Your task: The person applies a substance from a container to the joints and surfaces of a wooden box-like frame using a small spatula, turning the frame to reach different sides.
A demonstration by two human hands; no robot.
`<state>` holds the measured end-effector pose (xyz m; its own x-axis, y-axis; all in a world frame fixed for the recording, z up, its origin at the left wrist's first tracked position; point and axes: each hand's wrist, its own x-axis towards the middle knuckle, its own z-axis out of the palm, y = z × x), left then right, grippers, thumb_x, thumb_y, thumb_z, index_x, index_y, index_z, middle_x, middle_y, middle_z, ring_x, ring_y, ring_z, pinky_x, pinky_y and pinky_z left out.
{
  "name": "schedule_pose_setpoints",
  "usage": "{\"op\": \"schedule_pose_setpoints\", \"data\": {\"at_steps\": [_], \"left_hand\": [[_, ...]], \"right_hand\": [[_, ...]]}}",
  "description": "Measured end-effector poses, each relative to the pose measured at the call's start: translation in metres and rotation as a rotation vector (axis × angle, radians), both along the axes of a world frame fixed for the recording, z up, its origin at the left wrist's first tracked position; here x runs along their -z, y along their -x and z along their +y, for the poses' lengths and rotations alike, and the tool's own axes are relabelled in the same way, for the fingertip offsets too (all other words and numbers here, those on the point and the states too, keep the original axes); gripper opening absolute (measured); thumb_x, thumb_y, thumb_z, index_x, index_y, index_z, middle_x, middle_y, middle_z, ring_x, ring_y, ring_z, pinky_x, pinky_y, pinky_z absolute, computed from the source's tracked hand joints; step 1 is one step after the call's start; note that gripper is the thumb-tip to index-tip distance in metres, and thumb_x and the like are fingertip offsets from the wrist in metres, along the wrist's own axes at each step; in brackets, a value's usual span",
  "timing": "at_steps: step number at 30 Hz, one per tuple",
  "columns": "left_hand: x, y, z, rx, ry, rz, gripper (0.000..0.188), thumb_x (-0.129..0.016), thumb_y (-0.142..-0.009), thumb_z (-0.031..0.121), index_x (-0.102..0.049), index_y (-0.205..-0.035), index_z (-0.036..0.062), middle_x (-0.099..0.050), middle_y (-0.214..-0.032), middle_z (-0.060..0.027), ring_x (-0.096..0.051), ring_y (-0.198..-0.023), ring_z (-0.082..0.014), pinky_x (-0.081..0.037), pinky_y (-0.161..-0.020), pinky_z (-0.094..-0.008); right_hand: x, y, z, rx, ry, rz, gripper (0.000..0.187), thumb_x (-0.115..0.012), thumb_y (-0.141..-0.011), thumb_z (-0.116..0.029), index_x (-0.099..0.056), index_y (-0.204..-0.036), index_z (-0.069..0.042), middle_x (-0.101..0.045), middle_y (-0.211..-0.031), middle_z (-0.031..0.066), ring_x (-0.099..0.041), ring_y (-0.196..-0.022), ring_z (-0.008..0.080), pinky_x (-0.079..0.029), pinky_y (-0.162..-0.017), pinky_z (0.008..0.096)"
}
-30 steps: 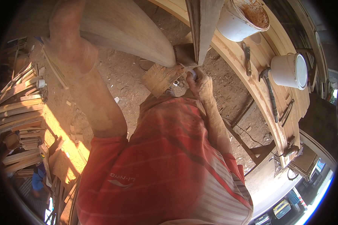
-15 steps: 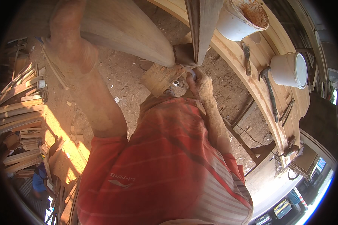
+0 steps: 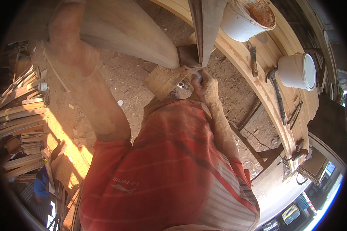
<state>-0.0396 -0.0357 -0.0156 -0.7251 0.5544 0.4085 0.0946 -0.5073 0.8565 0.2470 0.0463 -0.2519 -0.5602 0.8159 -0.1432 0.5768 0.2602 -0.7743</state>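
My left hand (image 3: 71,40) is at the upper left, against a long, smooth, curved wooden piece (image 3: 131,32). Its fingertips run toward the top edge and their grip cannot be made out. Below the tip of the curved piece, my right hand (image 3: 206,86) is closed around a small pale, rounded thing (image 3: 197,74), mostly hidden by the fingers. A squarish flat piece of wood (image 3: 164,82) reaches close to these fingers; whether they touch it is unclear. Just above stands an upright wooden part (image 3: 212,30) with a dark brown face (image 3: 189,56) at its foot.
On the curved wooden bench (image 3: 258,82) at right are a white bucket (image 3: 237,25) with reddish-brown residue, a white lidded bucket (image 3: 295,71), a scraper (image 3: 253,59) and a hammer (image 3: 277,94). Stacked timber (image 3: 23,119) lies left. A person in blue (image 3: 40,186) is at lower left.
My left hand has shifted slightly down and left along the curved wooden piece. My right hand stays in nearly the same place. The person in blue has moved a little.
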Motion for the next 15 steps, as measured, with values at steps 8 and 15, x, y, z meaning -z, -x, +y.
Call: {"op": "schedule_pose_setpoints", "data": {"at_steps": [8, 15], "left_hand": [[0.001, 0.017, -0.010, 0.285, 0.009, -0.066, 0.049, -0.050, -0.093, 0.030, -0.063, -0.124, -0.0069, -0.068, -0.117, -0.0165, -0.065, -0.109, -0.0269, -0.053, -0.091, -0.0370], [0.000, 0.044, -0.018, 0.243, 0.032, -0.034, 0.051, -0.051, -0.095, 0.030, -0.062, -0.125, -0.0094, -0.067, -0.122, -0.0196, -0.064, -0.114, -0.0284, -0.050, -0.097, -0.0387]], "right_hand": [[0.009, -0.018, 0.002, 0.104, 0.259, 0.201, 0.028, -0.063, -0.097, -0.027, -0.069, -0.101, 0.001, -0.068, -0.078, 0.0077, -0.062, -0.072, 0.0162, -0.050, -0.069, 0.0312], [0.024, -0.051, -0.010, 0.254, 0.559, 0.399, 0.027, -0.063, -0.098, -0.027, -0.071, -0.099, -0.001, -0.064, -0.079, -0.0001, -0.055, -0.070, 0.0073, -0.046, -0.066, 0.0267]]}}
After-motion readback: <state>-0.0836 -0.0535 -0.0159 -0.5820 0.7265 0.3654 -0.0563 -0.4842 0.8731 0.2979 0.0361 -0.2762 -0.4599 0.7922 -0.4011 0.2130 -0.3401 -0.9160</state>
